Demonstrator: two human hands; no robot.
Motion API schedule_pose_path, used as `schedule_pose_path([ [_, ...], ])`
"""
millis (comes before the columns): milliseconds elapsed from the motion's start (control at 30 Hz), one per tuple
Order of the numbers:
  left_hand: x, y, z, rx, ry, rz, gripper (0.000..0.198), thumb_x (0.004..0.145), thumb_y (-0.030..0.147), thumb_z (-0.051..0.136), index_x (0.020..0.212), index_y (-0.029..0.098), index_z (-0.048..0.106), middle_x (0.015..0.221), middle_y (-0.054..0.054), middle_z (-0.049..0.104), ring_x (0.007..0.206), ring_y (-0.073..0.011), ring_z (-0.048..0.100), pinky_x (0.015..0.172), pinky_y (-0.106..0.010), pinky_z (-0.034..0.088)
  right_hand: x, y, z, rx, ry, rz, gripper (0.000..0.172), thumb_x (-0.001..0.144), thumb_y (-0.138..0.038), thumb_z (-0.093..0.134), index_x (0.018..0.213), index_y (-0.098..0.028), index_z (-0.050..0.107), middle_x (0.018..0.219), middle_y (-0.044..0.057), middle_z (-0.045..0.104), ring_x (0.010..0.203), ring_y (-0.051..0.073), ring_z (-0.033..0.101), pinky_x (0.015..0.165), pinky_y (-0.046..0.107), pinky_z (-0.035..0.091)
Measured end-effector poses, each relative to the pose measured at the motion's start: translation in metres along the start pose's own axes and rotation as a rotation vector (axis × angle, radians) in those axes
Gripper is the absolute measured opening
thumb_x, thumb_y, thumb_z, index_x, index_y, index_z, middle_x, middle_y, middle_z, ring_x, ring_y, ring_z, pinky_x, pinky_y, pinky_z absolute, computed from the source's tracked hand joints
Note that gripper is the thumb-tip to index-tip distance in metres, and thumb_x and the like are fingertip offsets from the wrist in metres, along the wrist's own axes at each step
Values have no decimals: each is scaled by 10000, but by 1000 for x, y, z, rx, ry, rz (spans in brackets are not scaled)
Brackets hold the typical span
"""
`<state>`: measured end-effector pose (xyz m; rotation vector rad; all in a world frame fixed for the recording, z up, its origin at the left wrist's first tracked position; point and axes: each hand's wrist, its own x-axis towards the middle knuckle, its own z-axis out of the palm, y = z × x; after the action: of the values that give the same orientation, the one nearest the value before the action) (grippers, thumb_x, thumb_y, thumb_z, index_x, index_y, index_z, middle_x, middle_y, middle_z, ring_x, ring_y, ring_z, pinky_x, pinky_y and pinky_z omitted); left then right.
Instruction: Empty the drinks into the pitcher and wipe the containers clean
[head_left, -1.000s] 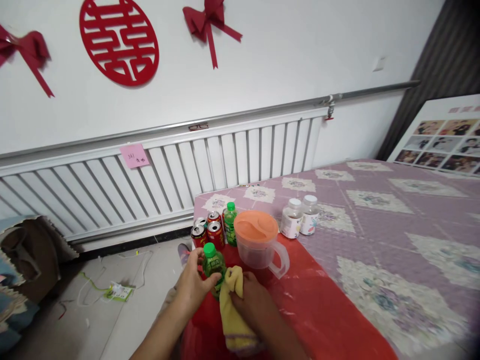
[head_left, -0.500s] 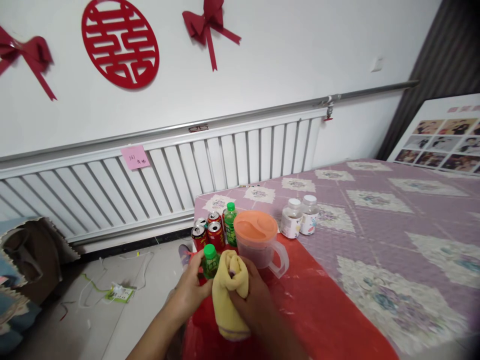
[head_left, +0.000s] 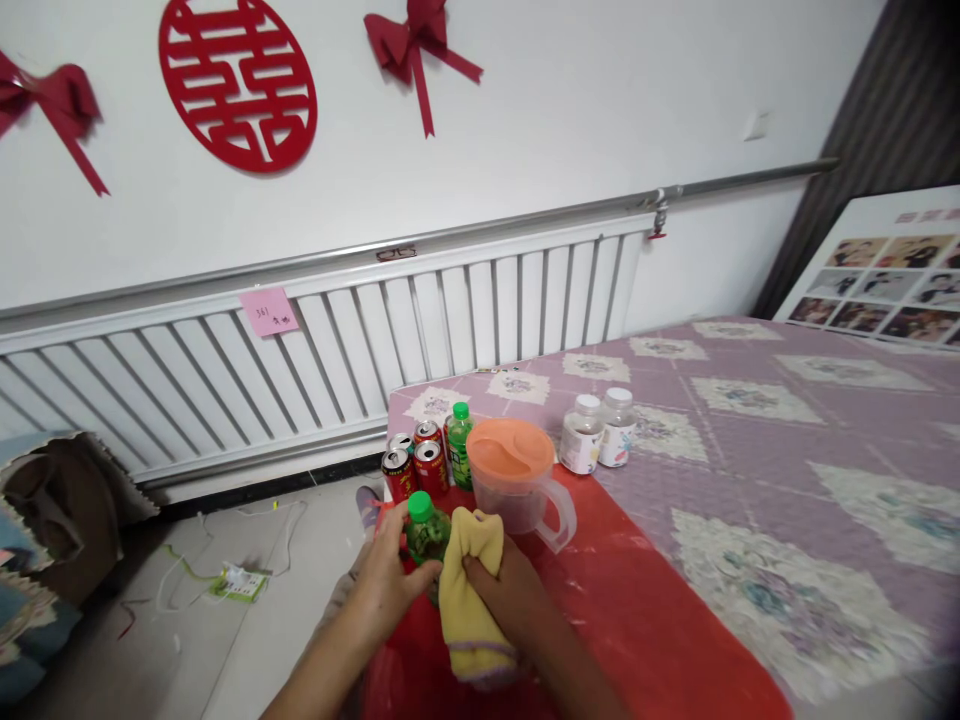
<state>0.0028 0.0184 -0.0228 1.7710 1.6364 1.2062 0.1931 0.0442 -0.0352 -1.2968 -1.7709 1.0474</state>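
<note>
Beside the green bottle point(head_left: 424, 532), the yellow cloth point(head_left: 469, 600) has slid lower

the small green plastic bottle point(head_left: 426, 532) has a brighter green cap. the soft yellow cloth point(head_left: 466, 600) shows a lilac stripe near its lower edge. the clear plastic jug point(head_left: 523, 503) carries an orange lid. the round metal cans point(head_left: 431, 465) are red with silver tops. the glossy plastic sheet point(head_left: 645, 620) is red, and the quilted bed cover point(head_left: 787, 440) is lilac with pale flowered squares.
</note>
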Motion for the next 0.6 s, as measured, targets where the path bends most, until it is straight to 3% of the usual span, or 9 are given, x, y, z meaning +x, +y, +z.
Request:
schedule_pose_path([
  [133,2,-3,1,46,18,-49,642,660,205,741,1238,207,464,1123,-76,638,1014,-256,626,885,-397,498,-3,2,2,-327,-152,62,421,818,-312,510,1191,-132,587,1183,165,622,1025,252,647,886,343,478],
  [300,6,1,0,-23,47,-73,682,609,205,784,1226,198,496,1132,-82,633,1063,-268,607,913,-388,497,-8,-1,4,-420,-152,74,327,810,-299,511,1055,-115,624,1072,181,636,891,266,662,779,353,476],
  [467,7,6,-15,-259,-134,0,784,675,192,739,1376,218,390,1290,-109,570,1196,-260,551,989,-382,477,-7,-4,-2,-338,-102,33,314,804,-266,516,1067,-138,629,1105,158,636,945,251,662,828,343,480],
  [600,6,4,-21,-287,-251,-8,699,736,216,689,1377,249,410,1207,-84,632,1158,-248,584,971,-378,499,-5,-5,-5,-117,66,-61,437,784,-269,558,1210,-171,565,1237,141,602,1090,258,622,954,377,468],
])
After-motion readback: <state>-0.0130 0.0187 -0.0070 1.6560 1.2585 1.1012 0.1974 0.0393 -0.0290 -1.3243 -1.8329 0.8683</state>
